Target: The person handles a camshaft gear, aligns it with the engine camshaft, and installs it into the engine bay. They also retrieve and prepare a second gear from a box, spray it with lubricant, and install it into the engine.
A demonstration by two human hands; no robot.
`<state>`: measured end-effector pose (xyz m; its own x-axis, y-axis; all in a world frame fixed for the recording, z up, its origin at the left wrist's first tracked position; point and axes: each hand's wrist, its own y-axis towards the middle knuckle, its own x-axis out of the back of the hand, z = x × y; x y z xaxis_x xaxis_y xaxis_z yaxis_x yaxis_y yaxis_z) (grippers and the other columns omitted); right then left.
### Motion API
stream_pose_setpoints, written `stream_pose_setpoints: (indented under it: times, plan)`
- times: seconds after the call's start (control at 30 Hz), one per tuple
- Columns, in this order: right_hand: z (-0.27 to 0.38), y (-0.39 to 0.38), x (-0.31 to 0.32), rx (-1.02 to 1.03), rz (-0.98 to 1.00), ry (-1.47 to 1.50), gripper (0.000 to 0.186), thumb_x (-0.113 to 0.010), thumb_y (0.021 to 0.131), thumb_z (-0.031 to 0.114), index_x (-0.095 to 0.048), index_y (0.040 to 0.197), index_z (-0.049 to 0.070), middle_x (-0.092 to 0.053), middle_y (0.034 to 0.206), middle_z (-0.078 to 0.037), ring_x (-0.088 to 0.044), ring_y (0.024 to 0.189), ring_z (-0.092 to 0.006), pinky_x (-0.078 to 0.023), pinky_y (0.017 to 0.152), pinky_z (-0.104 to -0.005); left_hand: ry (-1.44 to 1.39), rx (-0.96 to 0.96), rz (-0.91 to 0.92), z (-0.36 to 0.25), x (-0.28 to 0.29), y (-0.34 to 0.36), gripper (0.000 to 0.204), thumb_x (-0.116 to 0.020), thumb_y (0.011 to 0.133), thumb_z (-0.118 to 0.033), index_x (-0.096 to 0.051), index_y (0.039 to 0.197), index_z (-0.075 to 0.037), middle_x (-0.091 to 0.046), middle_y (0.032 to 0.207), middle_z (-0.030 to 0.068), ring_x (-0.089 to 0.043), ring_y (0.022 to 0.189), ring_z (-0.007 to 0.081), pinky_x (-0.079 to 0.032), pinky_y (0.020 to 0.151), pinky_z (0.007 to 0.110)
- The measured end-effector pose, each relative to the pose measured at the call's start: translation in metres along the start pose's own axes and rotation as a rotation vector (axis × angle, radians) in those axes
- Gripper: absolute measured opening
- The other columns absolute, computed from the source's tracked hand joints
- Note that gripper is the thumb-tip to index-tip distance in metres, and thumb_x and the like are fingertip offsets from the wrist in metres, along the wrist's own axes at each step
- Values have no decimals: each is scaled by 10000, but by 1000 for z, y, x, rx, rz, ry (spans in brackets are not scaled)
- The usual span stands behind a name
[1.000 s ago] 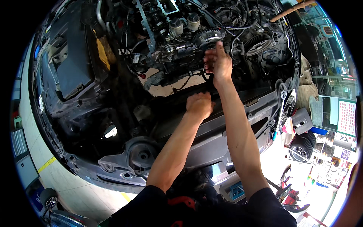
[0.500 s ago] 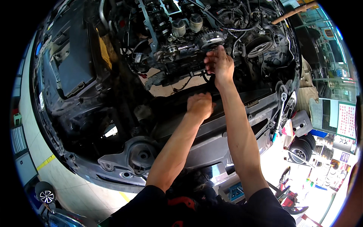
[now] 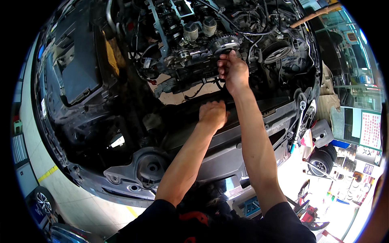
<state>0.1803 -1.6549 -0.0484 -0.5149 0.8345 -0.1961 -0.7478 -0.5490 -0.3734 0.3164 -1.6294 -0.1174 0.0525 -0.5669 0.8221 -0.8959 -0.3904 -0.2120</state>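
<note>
Inside the opened engine bay, my right hand [image 3: 233, 71] is raised at the lower edge of a toothed metal wheel [image 3: 225, 43], fingers loosely bent and apart, with no held object visible; whether it touches the wheel is unclear. Below it, my left hand [image 3: 212, 113] is closed with curled fingers at the dark front crossmember [image 3: 186, 121]; what it grips is hidden. Two metal cylinders [image 3: 209, 26] stand on the exposed engine top, left of and above the toothed wheel. A ribbed pulley [image 3: 276, 52] lies to the right.
A ratchet [image 3: 301, 113] lies on the right front panel. A wooden stick [image 3: 314, 14] crosses the upper right corner. Tyres [image 3: 322, 162], a grey cover [image 3: 322, 133] and a red tool [image 3: 310, 212] are beyond the car at right. A loose wheel [image 3: 43, 200] is at lower left.
My right hand has shifted slightly down and left from where it was one second ago, its fingers a little more bent. My left hand has barely moved.
</note>
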Motion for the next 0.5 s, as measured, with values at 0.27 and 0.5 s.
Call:
stream_pose_setpoints:
  times: [0.27, 0.5]
  plan:
    - [-4, 6, -1, -155, 139, 315, 390, -460, 1071, 399, -586, 999, 38, -592, 783, -36, -504, 576, -120, -422, 497, -266, -21, 6, 35, -2, 6, 0, 371, -690, 898, -422, -638, 995, -68, -708, 883, 120, -714, 853, 293, -561, 758, 417]
    - [-4, -10, -17, 308, -161, -556, 362, -577, 1033, 367, -611, 982, 11, -621, 773, -51, -509, 510, -115, -437, 451, -273, -17, 6, 20, 4, 1, -1, 364, -684, 903, -434, -636, 974, -80, -699, 841, 95, -709, 816, 279, -557, 712, 408]
